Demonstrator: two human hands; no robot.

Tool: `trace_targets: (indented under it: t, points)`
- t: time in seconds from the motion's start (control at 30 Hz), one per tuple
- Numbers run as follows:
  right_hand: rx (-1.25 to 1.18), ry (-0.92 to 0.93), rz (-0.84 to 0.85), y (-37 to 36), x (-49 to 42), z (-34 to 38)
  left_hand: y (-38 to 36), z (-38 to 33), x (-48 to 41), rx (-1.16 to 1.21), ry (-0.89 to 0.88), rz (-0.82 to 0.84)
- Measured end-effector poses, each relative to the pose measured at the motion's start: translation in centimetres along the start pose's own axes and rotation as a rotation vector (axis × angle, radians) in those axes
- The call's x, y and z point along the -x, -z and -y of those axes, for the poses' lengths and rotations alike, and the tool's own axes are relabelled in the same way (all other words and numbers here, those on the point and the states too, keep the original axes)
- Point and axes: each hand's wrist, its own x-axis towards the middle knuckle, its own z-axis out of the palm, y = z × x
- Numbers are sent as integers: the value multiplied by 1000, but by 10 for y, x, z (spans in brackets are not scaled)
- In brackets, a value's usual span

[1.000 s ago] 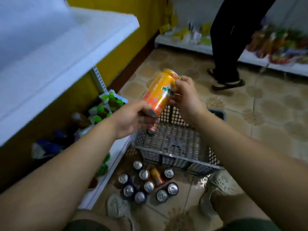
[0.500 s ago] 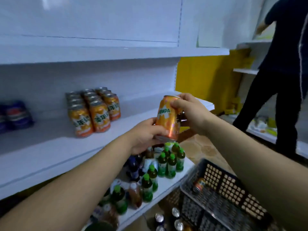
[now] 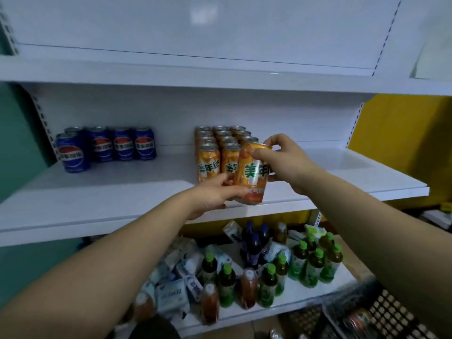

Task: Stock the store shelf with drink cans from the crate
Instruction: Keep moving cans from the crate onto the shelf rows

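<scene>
A: How many cans on the white metal shelf?
B: Five blue cola cans by its left back corner, then eleven orange soda cans blocked mid-shelf, as far as the tops show.
A: The hands?
B: The left hand grips the base of a twelfth orange can, tilted over the front edge just beside that block. The right hand has its fingers pinching the top rim.

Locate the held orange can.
Head view, centre: the held can is in left hand and right hand, at the middle shelf front, beside the stocked orange cans.
</scene>
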Motion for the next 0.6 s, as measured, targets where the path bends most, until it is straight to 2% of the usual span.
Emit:
trace_targets:
  t: [0.1,0.2,0.3,0.6]
  points:
    - [38,0,-25,-6,-17,-16,15,20,-14,-280,36,-94]
    - [86,-26,-66,-11,-32,-36,23,43,-25,-695,141,-147]
    - [99,-48,-99,-13,-45,-51,27,62,-33,-1065,154,-166]
    - [233,39,-135,-14,-88,-83,22,85,-41,-1249,72,-237]
